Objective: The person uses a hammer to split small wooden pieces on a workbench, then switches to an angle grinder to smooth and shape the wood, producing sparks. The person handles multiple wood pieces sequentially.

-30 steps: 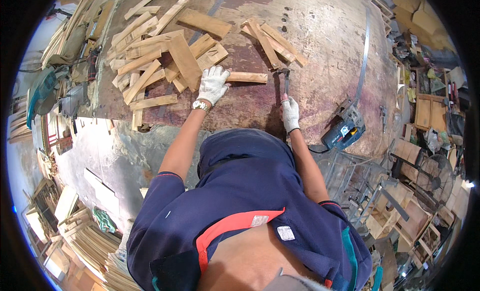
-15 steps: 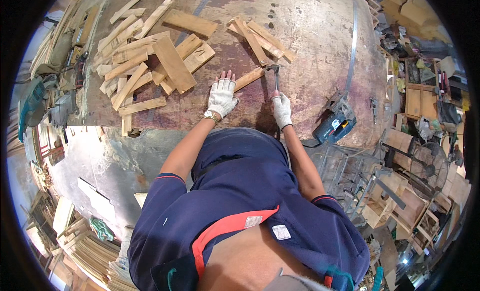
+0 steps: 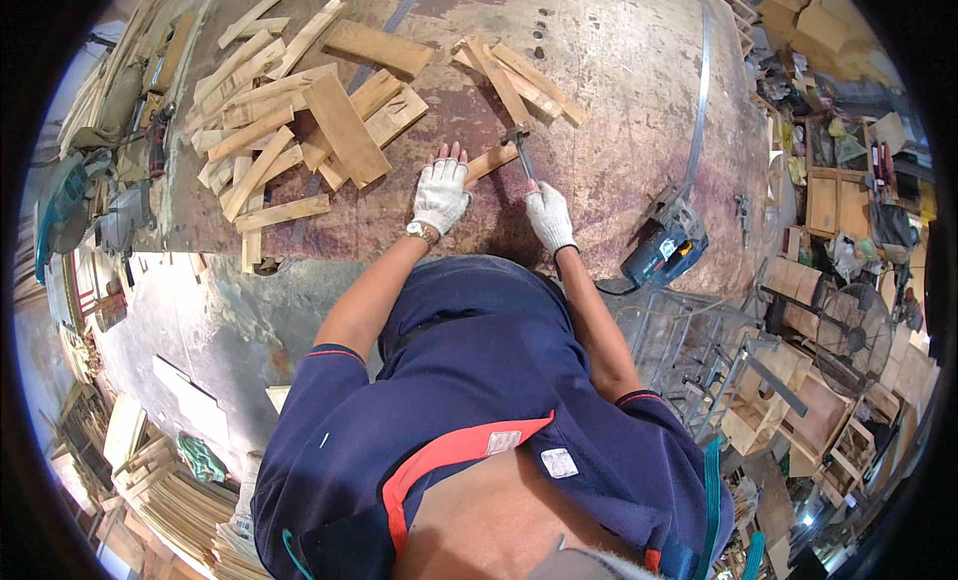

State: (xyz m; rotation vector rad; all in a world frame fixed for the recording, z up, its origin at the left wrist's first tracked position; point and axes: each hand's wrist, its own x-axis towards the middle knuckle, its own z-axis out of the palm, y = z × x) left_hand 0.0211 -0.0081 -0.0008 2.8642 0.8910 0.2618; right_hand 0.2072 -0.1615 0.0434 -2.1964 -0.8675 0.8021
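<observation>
My right hand point(image 3: 549, 217), in a white fingertip-less glove, grips the handle of a hammer point(image 3: 525, 157). The hammer's head is over the far right end of a short wooden piece point(image 3: 491, 162) on the worktable; whether it touches the wood I cannot tell. My left hand point(image 3: 440, 194), gloved the same way and with a watch at the wrist, lies flat with its fingers stretched out at the near left end of that piece. Just beyond the hammer, a few wooden strips point(image 3: 519, 81) lie crossed on one another.
A heap of wooden offcuts point(image 3: 279, 121) covers the left part of the worktable point(image 3: 619, 71). At the right stands a blue power tool point(image 3: 667, 243) with a cord. Farther right are a black fan point(image 3: 854, 336) and wooden boxes; stacked boards point(image 3: 175, 500) lie at lower left.
My right hand has moved a little left with the hammer, whose head has shifted left and now overlaps the wooden piece's end. My left hand has barely moved.
</observation>
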